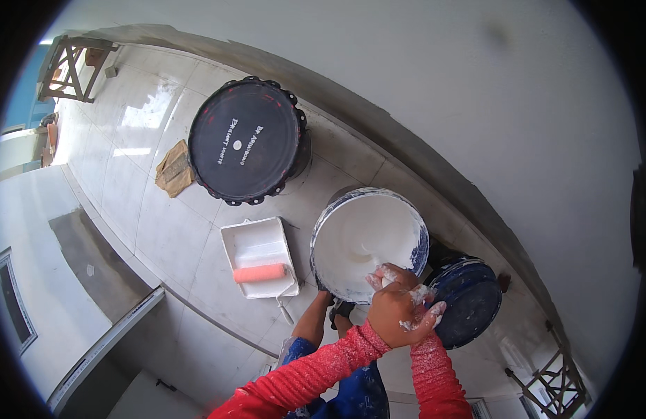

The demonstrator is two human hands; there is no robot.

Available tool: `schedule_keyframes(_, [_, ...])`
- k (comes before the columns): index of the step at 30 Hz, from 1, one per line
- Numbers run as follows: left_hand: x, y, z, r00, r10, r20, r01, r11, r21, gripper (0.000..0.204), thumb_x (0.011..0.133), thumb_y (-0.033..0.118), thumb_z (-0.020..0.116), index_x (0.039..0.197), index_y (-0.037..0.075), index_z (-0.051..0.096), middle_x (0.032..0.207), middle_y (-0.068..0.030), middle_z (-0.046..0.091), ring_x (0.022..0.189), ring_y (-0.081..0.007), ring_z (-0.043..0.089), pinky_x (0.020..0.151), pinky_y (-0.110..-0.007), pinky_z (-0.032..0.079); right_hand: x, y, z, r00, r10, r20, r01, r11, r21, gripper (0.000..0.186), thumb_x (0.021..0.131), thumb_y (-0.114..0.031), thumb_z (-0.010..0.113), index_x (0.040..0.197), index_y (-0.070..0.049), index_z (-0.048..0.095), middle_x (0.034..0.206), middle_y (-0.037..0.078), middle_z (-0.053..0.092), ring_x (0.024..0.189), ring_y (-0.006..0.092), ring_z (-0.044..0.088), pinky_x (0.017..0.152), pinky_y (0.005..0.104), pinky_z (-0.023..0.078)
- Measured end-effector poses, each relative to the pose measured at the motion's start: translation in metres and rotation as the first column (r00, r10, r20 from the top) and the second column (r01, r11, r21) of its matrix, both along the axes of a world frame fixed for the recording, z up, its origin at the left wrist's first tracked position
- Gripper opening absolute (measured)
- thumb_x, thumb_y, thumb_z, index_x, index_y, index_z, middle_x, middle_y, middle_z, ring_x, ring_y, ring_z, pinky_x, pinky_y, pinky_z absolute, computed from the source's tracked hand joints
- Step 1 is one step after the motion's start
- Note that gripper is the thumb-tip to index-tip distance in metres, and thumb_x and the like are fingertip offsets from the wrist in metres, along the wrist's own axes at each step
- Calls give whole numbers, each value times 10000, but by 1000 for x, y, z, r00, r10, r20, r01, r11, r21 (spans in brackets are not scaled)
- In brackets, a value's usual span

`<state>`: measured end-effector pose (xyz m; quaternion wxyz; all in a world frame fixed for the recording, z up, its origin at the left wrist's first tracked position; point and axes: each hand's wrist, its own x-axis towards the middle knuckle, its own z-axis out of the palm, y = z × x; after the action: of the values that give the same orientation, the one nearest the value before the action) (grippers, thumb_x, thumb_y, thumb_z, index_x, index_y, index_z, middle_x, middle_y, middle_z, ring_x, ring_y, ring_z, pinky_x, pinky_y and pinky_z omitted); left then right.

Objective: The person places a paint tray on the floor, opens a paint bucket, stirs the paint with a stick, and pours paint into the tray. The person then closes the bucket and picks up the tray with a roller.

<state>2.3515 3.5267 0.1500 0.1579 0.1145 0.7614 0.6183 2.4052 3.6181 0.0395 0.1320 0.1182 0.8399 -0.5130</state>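
Below me stands an open bucket [422, 244] with white paint [351, 227] inside, its rim smeared white. Over the near side of it, both hands are close together on a paint-coated stick [387, 278] that slants down into the paint. My left hand [395, 318] is closed around its upper part, with white paint on the fingers. Farther over the bucket, my right hand [392, 275] grips lower down, partly hidden behind the left. The stick's lower end is sunk in the paint, out of sight. Red sleeves on both forearms are speckled white.
Left of the bucket lies a white paint tray [256, 236] holding a pink roller [260, 273]. A drum with a black scalloped lid [267, 164] stands beyond, beside brown paper [174, 170]. At right is a dark blue bucket [466, 304]. A wall [490, 112] runs along the right; wooden stand [75, 70] far left.
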Motion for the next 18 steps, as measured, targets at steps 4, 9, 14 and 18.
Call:
schedule_keyframes(4, [2,-6,-9,988,-87,-125,97,992,77,302,770,329,686,768,27,694,595,-144,603,607,-296,623,623,-398,501,-26,-31,17,925,-243,-293,257,966,9,173,868,-119,679,982,-12,606,899,116,637,872,239,655,793,331,527])
schedule_keyframes(9, [-13,4,-1,997,-39,-72,38,999,-14,292,757,320,697,732,30,681,574,-148,588,597,-297,614,602,-381,493,12,-3,3,894,-353,276,446,758,-476,324,870,-83,678,1148,15,545,1047,150,618,965,249,634,861,353,533])
schedule_keyframes(14, [-14,0,-10,983,-79,-168,97,991,97,300,760,324,692,775,24,685,565,-154,580,548,-298,590,591,-408,484,-15,-28,-16,859,-414,-302,366,908,-206,264,852,-43,684,1085,26,581,1056,140,629,994,242,634,901,332,533])
schedule_keyframes(18, [-10,18,-16,970,-209,-123,204,978,-53,305,767,334,679,807,31,695,580,-154,588,565,-315,599,621,-412,502,23,-17,-46,934,-353,-44,279,804,-525,267,849,0,667,1098,43,581,1075,153,623,1014,230,628,904,349,541])
